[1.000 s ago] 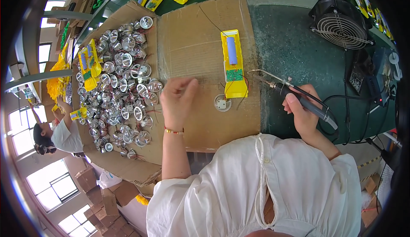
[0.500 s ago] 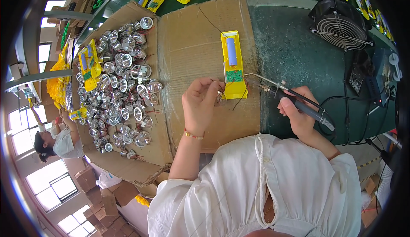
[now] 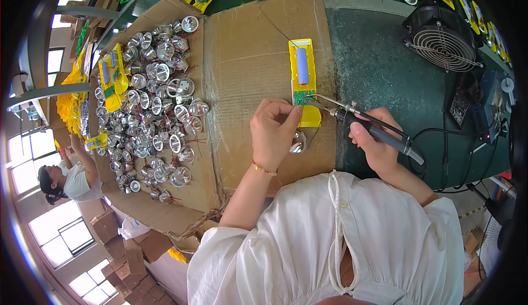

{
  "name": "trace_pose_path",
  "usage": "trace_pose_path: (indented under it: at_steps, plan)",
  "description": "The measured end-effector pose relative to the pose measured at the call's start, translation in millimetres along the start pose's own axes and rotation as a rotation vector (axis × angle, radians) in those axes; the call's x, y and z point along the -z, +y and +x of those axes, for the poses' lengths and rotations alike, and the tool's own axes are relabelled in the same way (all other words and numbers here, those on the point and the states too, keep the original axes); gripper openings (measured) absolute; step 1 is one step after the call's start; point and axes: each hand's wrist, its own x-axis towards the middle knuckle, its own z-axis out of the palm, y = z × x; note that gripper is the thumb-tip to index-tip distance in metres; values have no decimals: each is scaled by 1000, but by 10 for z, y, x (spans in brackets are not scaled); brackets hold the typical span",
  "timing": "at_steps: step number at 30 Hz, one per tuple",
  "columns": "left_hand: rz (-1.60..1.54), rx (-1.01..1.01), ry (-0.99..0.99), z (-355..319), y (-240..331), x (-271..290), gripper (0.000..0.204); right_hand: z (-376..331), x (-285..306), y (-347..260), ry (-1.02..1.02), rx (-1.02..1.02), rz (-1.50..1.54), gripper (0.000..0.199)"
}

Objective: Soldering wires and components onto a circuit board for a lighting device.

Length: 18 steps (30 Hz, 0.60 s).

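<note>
A yellow plastic housing (image 3: 311, 119) lies on the cardboard, with a blue cylindrical battery (image 3: 302, 66) and a green circuit board (image 3: 300, 97) in it. My left hand (image 3: 272, 132) is closed in a pinch at the board's lower edge, on the thin wire of a silver reflector cup (image 3: 298, 142); the fingers mostly hide the wire. The cup sits just beside that hand, below the housing. Gripped in my right hand (image 3: 377, 145) is a soldering iron (image 3: 379, 133) with a thin curved metal tube (image 3: 330, 99) alongside; its tip is at the board.
An open cardboard box (image 3: 206, 195) to the left holds many reflector cups (image 3: 159, 104) and some yellow housings (image 3: 113, 79). A black fan (image 3: 443, 44) stands at the far right, with cables (image 3: 446, 134) nearby. More housings line the far edge. Another person (image 3: 77, 178) is at the left.
My left hand has moved right and slightly down, its fingertips now against the board. The soldering iron has shifted slightly left and down toward it. The reflector cup shows more beside the hand.
</note>
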Motion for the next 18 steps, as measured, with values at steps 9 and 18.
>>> trace_pose_path:
  at_steps: [9, 18]
  plan:
    - [94, -36, -7, 21, 31, 3, 13, 50, 0, 65, -55, 35, -3, 14]
    - [18, 29, -40, 53, 11, 24, 13, -5, 60, -4, 24, 22, 24, 17]
